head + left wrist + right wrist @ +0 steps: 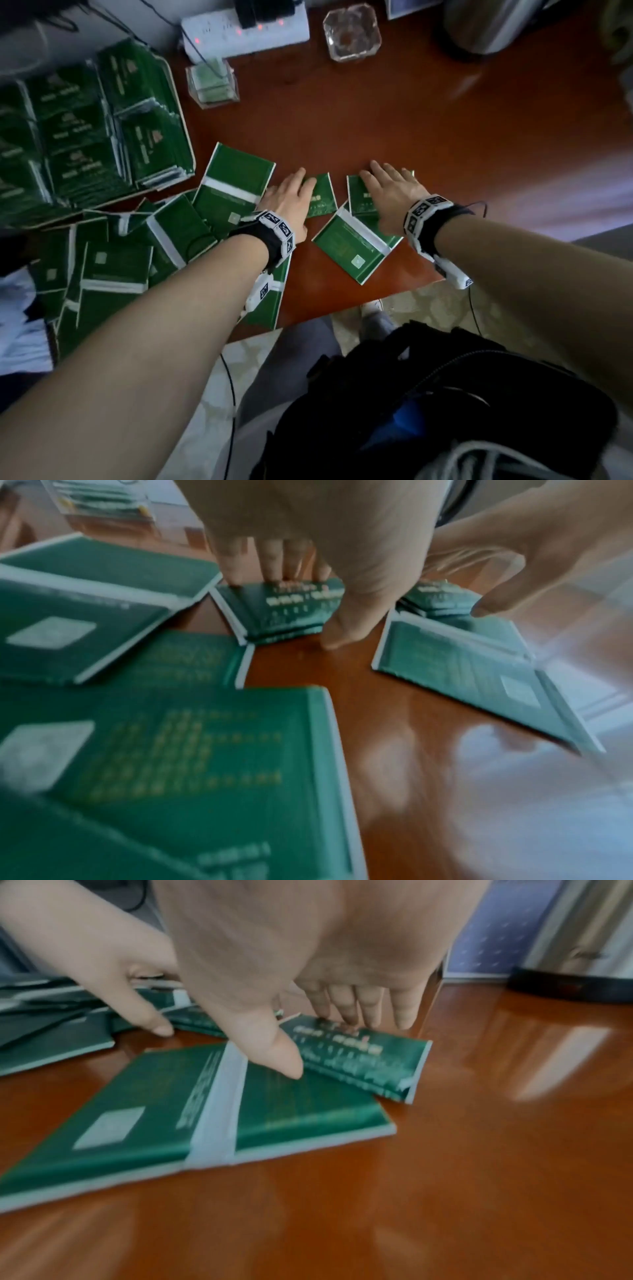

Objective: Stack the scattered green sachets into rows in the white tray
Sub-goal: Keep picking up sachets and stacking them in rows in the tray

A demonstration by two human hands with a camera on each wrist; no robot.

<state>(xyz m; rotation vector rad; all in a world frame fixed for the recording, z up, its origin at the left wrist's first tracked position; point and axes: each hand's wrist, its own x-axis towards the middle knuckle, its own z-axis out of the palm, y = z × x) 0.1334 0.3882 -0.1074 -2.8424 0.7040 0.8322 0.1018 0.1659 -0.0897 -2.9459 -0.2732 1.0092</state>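
Observation:
The white tray (183, 116) at the left holds rows of green sachets (78, 130). More green sachets lie scattered in a pile (113, 263) at the table's front left. My left hand (294, 192) lies flat on a small stack of sachets (322, 198); in the left wrist view its fingers (274, 569) press the stack's (284, 610) far edge while the thumb touches the table. My right hand (387, 185) rests with straight fingers on a second stack (359, 198), also in the right wrist view (363, 1056). A face-down sachet (352, 246) lies under the right wrist.
Along the table's back stand a white power strip (245, 32), a clear plastic box (212, 84), a glass ashtray (352, 32) and a metal kettle (489, 24). Bare wood lies to the right. The table's front edge runs just behind my wrists.

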